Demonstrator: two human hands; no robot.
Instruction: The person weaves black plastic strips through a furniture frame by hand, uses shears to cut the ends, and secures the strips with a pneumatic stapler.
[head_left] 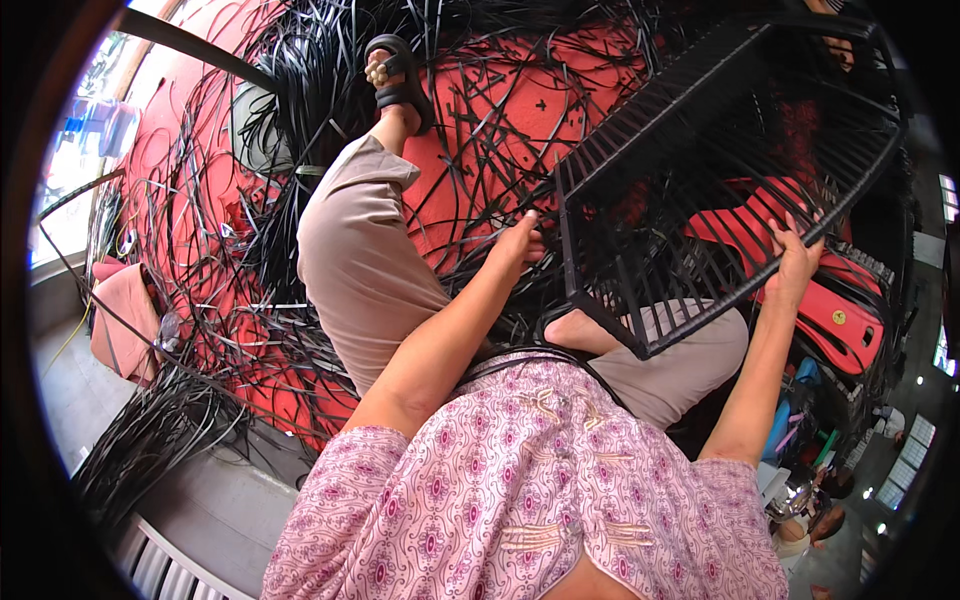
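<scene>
A large black frame strung with parallel black strips [665, 150] stands tilted over my right leg. My right hand [793, 262] grips its lower right edge, fingers up against the strips. Just left of the frame's near left corner is my left hand [522, 243], its fingers curled in and its thumb up. Dark strips lie behind that hand; whether it pinches one, I cannot make out. My bare foot [580, 331] shows beneath the frame, and my other foot wears a black sandal [405, 85].
Loose black strips [280, 150] lie in heaps and tangles over the red floor [480, 120]. A red plastic piece with a slot [835, 320] is at the right, with coloured items beyond it. At the left lie a pinkish folded piece [127, 322] and another strip bundle [150, 440].
</scene>
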